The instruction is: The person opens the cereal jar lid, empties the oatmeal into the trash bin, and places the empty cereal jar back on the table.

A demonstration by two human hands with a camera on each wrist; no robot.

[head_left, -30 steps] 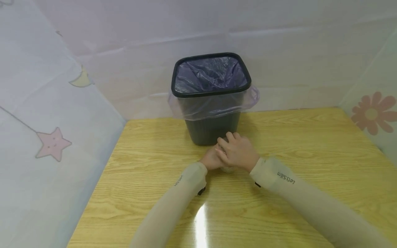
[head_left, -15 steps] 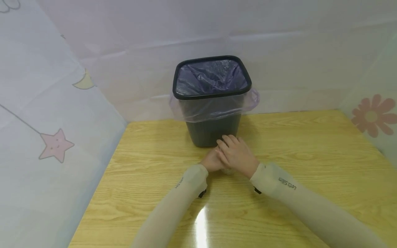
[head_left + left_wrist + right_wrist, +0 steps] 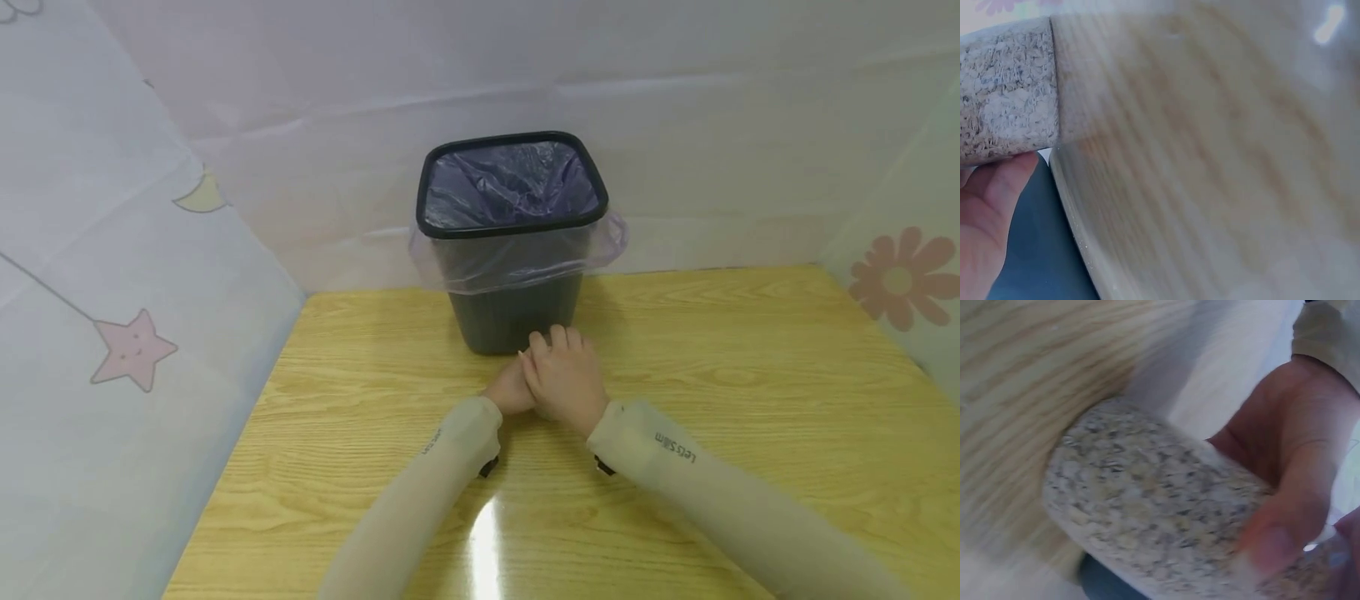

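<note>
Both hands meet on the counter [image 3: 675,350], just before the bin [image 3: 513,242]. The left hand [image 3: 510,390] curls around a speckled stone [image 3: 1147,506]; the right hand [image 3: 564,375] lies over it, its grip hidden.

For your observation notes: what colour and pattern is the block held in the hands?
The block is pale beige-grey, speckled with dark flecks; clearest in the right wrist view.

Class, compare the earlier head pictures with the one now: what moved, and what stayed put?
The right hand drew slightly left and its fingers closed together, still covering the left hand. The speckled block stays gripped. The bin and table kept their places.
</note>
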